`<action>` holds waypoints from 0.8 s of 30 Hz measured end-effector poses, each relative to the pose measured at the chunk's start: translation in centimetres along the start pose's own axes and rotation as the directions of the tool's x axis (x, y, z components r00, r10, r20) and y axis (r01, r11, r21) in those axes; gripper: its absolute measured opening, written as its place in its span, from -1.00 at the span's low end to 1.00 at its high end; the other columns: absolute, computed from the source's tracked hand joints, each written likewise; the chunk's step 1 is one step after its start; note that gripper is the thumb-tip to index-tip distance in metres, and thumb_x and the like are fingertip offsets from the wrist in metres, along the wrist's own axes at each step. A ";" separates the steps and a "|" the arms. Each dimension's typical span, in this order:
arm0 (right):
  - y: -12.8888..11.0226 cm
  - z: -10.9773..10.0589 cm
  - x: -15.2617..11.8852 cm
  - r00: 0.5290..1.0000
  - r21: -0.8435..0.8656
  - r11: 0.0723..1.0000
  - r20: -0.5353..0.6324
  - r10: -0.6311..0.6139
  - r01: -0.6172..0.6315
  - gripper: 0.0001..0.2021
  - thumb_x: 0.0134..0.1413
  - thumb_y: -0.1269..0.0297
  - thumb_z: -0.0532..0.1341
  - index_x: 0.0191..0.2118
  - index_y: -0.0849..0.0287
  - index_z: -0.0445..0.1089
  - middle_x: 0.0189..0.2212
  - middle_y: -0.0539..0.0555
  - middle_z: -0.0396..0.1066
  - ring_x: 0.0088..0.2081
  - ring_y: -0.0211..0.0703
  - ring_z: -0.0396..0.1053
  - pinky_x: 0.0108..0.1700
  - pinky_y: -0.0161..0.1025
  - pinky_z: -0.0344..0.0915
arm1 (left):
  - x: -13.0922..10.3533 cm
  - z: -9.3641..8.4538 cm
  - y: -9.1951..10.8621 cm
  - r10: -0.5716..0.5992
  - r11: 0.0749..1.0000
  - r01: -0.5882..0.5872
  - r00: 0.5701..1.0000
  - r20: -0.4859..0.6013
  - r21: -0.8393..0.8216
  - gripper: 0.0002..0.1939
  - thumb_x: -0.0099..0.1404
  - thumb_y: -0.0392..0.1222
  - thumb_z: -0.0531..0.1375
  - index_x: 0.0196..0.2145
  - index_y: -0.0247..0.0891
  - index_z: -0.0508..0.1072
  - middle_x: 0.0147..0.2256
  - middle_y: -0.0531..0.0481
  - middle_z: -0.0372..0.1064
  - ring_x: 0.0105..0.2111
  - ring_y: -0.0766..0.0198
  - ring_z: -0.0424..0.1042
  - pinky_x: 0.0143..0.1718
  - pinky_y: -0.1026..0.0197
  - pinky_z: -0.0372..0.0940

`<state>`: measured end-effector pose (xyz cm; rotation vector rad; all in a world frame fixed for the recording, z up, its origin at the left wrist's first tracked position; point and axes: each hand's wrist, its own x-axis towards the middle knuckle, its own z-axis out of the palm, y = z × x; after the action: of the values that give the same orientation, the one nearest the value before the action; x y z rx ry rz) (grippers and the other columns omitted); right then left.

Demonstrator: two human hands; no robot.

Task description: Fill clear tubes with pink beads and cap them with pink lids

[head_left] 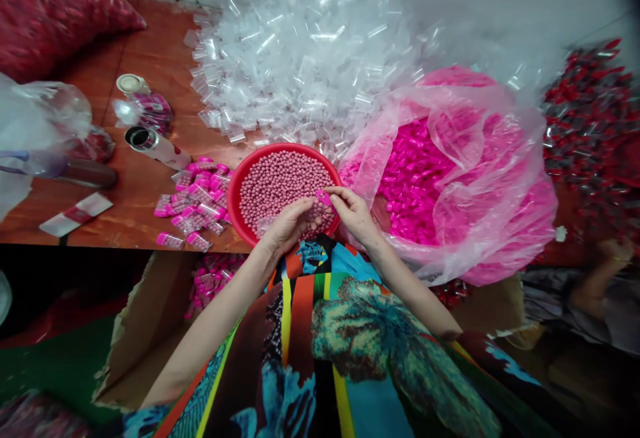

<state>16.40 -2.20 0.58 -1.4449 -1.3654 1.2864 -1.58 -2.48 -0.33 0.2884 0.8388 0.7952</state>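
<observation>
At the centre of the frame, from where I watch through the head camera, the right hand point(354, 213) pinches a small pink cap point(323, 197) between thumb and fingertips, just above the rim of a red bowl point(233, 201). Close beside it, I see the left hand point(294, 219) with its fingers curled inward over the bowl; I cannot tell whether they close on anything. Beneath both, pink beads point(280, 175) fill the bowl, and a clear piece point(265, 226) lies on them near the left wrist.

Just left of the bowl I find a heap of filled containers point(200, 208) with pink tops, on the brown table point(165, 38). Behind the bowl, a large mound of clear containers point(310, 58) spreads across the upper middle. To the right of the bowl I see a pink plastic bag point(490, 165), its mouth open on more bright pink pieces point(413, 188). Farther out, red and dark pieces point(583, 118) pile up at the right, another person's hand point(616, 251) blurs at the right edge, and a bulging red bag point(60, 15) fills the upper left corner
</observation>
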 end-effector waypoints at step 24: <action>0.6 -0.3 -0.2 0.993 -0.131 0.985 -0.016 -0.117 0.114 -0.68 0.35 -0.02 0.25 -0.02 0.03 0.63 -0.07 0.11 0.61 0.00 -0.02 0.53 0.15 -0.03 0.45 | 0.3 0.1 -1.2 0.030 0.998 -0.032 0.998 0.052 0.045 -0.69 0.18 -0.13 0.50 -0.22 -0.31 0.54 -0.37 -0.01 0.51 -0.40 0.33 0.48 -0.34 0.29 0.34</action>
<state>16.89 -2.45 0.07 -1.4394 -1.5184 1.1209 -0.79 -3.11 -1.04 0.3620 0.8069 0.7951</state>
